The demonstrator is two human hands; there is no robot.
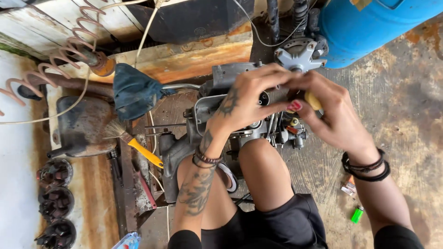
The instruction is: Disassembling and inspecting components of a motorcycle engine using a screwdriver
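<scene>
Hands on engine assy

Engine assembly (240, 124) sits directly under both your hands. L hand (244, 103) grips its top edge; R hand (330, 113) pinches a yellow-handled tool (314, 100), handle running toward the L hand, tip hidden. Both equally near.

Tattooed left forearm (196, 189), dark bracelets on both wrists (several strands), red-painted thumbnail (294, 106), black shorts (281, 223).

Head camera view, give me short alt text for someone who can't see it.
Both hands meet over a grey metal engine part on the floor: the left hand rests on it, the right hand grips a yellow-handled tool. A yellow-handled brush lies to the left.
</scene>
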